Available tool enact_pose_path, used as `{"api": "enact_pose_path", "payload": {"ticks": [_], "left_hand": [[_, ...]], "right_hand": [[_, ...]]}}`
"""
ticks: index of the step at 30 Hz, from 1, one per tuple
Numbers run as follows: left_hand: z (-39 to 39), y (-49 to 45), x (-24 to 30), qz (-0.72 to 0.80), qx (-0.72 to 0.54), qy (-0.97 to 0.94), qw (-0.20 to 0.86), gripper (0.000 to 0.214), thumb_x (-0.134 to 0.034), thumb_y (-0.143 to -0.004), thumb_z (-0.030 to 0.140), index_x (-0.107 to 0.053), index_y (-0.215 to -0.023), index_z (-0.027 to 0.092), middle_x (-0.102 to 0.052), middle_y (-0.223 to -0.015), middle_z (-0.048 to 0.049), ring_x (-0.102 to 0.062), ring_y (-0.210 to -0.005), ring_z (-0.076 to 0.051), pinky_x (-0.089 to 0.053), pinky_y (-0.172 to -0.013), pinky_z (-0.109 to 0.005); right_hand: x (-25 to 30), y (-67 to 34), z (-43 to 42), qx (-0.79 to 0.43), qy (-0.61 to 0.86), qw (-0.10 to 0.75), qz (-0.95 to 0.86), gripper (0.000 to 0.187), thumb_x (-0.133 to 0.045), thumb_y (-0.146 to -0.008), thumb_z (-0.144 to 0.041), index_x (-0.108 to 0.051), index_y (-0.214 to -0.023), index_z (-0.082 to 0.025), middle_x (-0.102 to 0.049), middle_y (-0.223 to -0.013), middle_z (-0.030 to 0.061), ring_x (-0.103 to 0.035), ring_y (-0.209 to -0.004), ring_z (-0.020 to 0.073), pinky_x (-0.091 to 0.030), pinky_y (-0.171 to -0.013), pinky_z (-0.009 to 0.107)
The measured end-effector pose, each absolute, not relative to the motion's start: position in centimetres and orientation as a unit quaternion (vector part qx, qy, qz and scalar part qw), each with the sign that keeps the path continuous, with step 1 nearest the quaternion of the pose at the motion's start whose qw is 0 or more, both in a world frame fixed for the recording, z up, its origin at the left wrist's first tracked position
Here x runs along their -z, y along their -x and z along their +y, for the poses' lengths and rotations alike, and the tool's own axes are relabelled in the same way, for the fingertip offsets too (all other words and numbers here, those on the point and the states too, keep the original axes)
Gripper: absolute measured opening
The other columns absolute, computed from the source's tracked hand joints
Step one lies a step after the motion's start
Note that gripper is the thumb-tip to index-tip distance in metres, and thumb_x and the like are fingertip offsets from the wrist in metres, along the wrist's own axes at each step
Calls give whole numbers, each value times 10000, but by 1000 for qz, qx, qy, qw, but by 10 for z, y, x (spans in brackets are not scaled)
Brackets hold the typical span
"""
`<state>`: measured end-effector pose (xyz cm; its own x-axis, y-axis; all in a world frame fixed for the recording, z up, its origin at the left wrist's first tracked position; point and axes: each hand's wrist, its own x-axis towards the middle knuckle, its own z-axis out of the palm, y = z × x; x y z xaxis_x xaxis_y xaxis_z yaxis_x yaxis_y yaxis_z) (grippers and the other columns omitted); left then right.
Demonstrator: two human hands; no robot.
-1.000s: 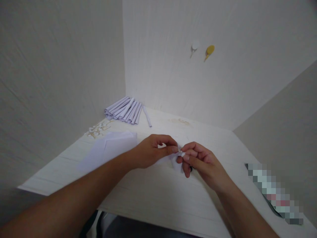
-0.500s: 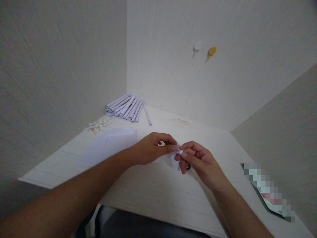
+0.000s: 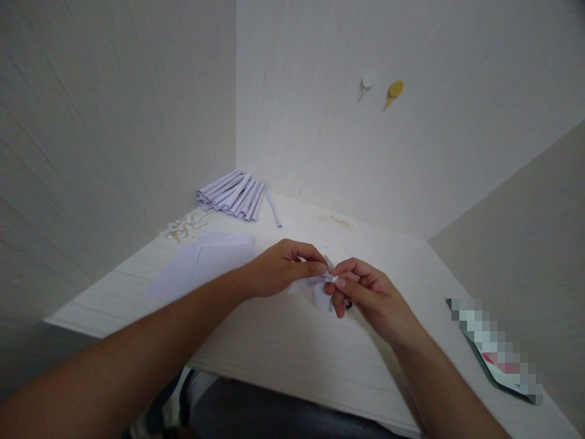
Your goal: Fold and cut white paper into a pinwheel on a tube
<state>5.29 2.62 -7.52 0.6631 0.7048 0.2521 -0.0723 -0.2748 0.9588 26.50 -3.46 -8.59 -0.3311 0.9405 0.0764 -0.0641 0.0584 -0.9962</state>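
Over the middle of the table, my left hand [image 3: 284, 269] pinches a small piece of white paper [image 3: 322, 297] between thumb and fingers. My right hand [image 3: 372, 297] grips the same paper at its twisted end, its fingertips almost touching those of the left. The paper's lower part hangs loose between the hands. Behind them, a thin grey tip and a dark loop [image 3: 348, 304] show, perhaps scissors, mostly hidden by the right hand. White paper sheets [image 3: 183, 262] lie left of my left hand, partly covered by the forearm.
Several rolled paper tubes [image 3: 233, 196] are piled in the back left corner, with one tube [image 3: 274, 208] apart. Small white and tan bits [image 3: 183, 227] lie by the left wall. A dark-edged flat item [image 3: 496, 353], blurred out, rests at right. White [image 3: 367, 80] and yellow [image 3: 395, 89] hooks are on the wall.
Both hands keep their pinch on the paper with only slight finger movement. The view has shifted a little, and slightly more of the grey tip shows behind the hands.
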Motion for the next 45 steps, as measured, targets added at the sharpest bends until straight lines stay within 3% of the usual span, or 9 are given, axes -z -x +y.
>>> {"api": "enact_pose_path", "payload": {"ticks": [20,33,45], "left_hand": [[27,-54,80,231,-390,-773,444,122,-649,-855,169,-767,-871,144,-748,-867,-64,-670,-859,-173,-494,-838,-303],[26,-54,81,270,-375,-762,454,111,-694,-826,191,-773,-873,129,-758,-866,-59,-670,-844,-173,-503,-812,-283],[27,-54,81,250,-376,-767,457,89,-731,-771,135,-803,-818,160,-776,-827,-53,-681,-821,-176,-508,-804,-289]], "right_hand": [[88,-263,-33,-563,392,440,-579,96,-694,-921,-283,-689,-990,-216,-751,-835,17,-644,-525,100,-443,-514,228],[90,-261,-32,-563,419,457,-546,150,-729,-887,-321,-680,-955,-196,-747,-838,22,-622,-471,99,-415,-441,224],[87,-261,-34,-562,419,452,-552,150,-757,-854,-309,-715,-928,-186,-732,-775,28,-603,-502,114,-467,-471,243]]}}
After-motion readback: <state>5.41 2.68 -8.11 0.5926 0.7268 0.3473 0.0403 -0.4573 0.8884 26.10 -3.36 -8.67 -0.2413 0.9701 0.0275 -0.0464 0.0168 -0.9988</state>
